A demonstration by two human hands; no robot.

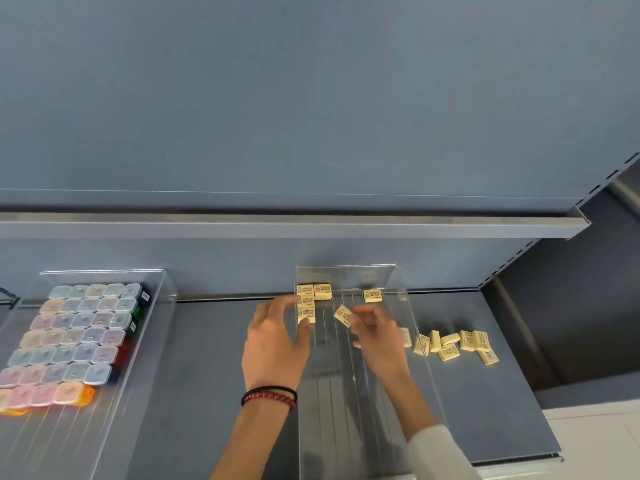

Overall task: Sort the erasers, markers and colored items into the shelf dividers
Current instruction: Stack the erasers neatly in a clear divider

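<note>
Two hands at a clear divider tray (pixel 346 276) of cream erasers.
Pastel lidded boxes (pixel 71 341) fill a second tray (pixel 157 308) at left. The left hand (pixel 273 344), fingers loosely spread, touches the lined erasers (pixel 306 306) in the left lane; the right hand (pixel 377 341) pinches one eraser (pixel 342 314) over the middle lanes. Loose erasers (pixel 453 346) lie rightward on the grey shelf (pixel 214 358); their print is unreadable.

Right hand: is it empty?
No, the right hand pinches one tilted yellow eraser over the clear tray.
</note>
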